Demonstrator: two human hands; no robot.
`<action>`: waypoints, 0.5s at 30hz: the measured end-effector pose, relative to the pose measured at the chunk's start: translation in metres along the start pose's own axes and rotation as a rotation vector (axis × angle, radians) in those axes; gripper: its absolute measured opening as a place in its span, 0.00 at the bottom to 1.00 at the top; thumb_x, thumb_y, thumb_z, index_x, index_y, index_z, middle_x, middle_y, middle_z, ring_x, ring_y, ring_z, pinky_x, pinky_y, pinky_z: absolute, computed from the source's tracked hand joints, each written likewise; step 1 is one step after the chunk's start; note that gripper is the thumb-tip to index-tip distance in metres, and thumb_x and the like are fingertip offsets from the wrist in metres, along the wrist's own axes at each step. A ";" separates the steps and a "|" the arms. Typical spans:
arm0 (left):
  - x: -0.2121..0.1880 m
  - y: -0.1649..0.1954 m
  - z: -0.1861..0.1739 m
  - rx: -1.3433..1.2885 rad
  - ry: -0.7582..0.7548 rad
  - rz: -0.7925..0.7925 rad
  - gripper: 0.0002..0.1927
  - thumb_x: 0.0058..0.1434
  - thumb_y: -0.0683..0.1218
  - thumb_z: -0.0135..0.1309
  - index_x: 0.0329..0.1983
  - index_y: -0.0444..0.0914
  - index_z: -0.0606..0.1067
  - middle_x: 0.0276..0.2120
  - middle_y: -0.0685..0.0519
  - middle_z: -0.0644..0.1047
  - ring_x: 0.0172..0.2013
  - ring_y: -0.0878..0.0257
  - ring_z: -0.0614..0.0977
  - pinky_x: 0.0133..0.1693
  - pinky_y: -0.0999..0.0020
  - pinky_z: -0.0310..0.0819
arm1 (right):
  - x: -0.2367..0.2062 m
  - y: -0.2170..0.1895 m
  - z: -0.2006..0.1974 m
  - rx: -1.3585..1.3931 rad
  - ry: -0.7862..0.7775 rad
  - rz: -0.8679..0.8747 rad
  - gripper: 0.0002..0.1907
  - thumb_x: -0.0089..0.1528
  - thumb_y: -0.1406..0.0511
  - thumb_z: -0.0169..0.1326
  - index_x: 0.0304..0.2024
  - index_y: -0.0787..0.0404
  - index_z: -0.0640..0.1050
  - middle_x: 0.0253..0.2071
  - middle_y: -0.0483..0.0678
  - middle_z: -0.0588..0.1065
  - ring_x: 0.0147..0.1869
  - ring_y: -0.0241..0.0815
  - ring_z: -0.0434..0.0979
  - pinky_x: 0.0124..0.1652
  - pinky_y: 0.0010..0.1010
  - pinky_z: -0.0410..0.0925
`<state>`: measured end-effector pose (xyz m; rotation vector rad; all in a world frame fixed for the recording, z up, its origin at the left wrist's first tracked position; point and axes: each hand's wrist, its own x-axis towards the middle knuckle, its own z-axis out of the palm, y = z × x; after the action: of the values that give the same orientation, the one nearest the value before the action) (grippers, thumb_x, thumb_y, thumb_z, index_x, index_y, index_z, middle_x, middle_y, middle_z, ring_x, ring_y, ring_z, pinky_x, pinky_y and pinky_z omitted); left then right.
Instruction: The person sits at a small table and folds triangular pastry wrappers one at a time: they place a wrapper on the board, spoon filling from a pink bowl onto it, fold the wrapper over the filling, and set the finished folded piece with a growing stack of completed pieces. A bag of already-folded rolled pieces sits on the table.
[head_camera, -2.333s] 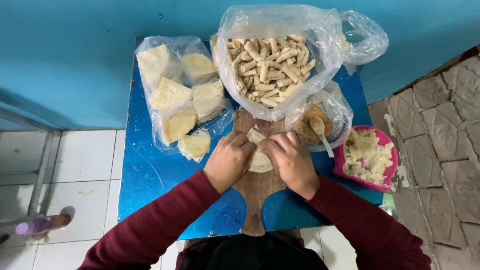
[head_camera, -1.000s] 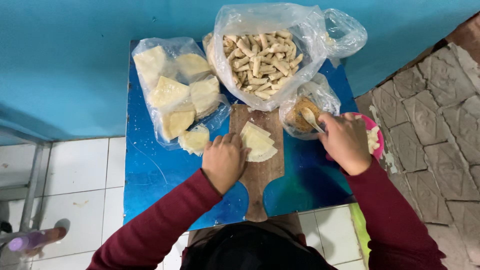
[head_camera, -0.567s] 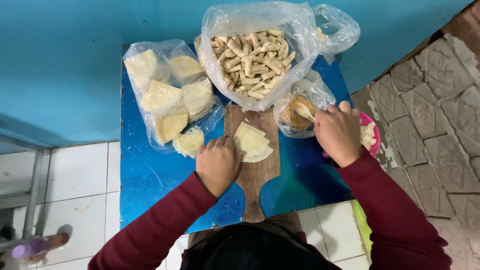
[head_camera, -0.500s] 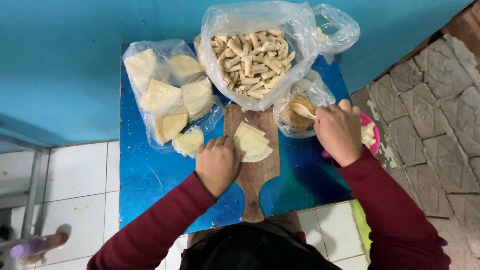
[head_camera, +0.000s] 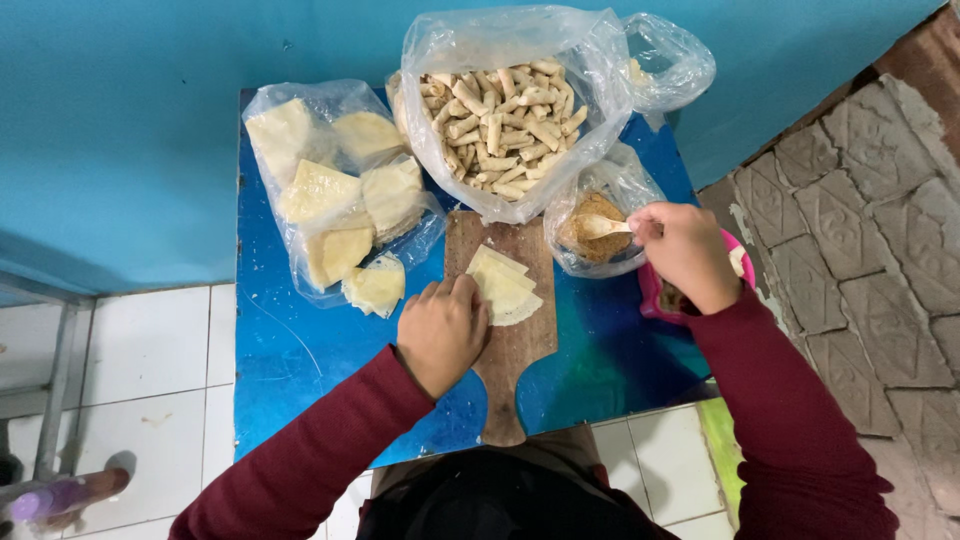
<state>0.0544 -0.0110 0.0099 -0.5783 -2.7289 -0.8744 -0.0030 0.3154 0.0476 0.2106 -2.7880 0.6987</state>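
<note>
Centrally, a pale folded wrapper sheet (head_camera: 503, 288) lay on the upper part of a wooden cutting board (head_camera: 510, 370), which rested on a blue table (head_camera: 300, 360). The left hand (head_camera: 441, 332) pressed flat on the sheet's left edge, fingers extended and closed on nothing. The right hand (head_camera: 687, 253) pinched the handle of a pale spoon (head_camera: 601, 226), whose bowl sat in brown filling inside a small clear bag (head_camera: 598, 222) just right of the board. This hand covered most of a pink bowl (head_camera: 652, 292), so its contents were largely hidden. Above the board stood a large open plastic bag of finished rolls (head_camera: 505, 118); behind it a further clear bag (head_camera: 668, 62) held contents too unclear to identify. At the table's left, a bag of stacked wrappers (head_camera: 330, 185) lay with one loose wrapper (head_camera: 375, 287) beside it. Both maroon sleeves were cut off by the lower frame edge.
</note>
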 end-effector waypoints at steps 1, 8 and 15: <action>0.000 0.000 0.001 -0.018 0.005 -0.001 0.09 0.61 0.47 0.57 0.34 0.36 0.71 0.29 0.45 0.78 0.34 0.48 0.81 0.35 0.53 0.73 | 0.000 0.004 0.000 0.026 -0.011 0.028 0.06 0.64 0.68 0.56 0.40 0.61 0.83 0.30 0.51 0.81 0.34 0.45 0.83 0.37 0.33 0.73; 0.001 -0.002 0.005 -0.139 0.047 -0.002 0.09 0.60 0.44 0.57 0.38 0.36 0.70 0.29 0.45 0.77 0.34 0.47 0.80 0.36 0.53 0.74 | -0.003 0.022 -0.015 0.183 -0.087 0.200 0.09 0.66 0.65 0.57 0.38 0.66 0.82 0.29 0.48 0.81 0.32 0.35 0.79 0.35 0.29 0.70; 0.002 0.000 0.006 -0.083 -0.007 -0.043 0.09 0.61 0.45 0.56 0.39 0.37 0.70 0.30 0.45 0.78 0.34 0.47 0.81 0.37 0.52 0.74 | -0.026 0.002 -0.011 0.437 -0.159 0.231 0.08 0.66 0.67 0.55 0.43 0.62 0.83 0.30 0.44 0.80 0.30 0.27 0.73 0.29 0.21 0.65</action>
<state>0.0523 -0.0071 0.0056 -0.5414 -2.7315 -1.0019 0.0233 0.3246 0.0486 0.0221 -2.7955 1.4035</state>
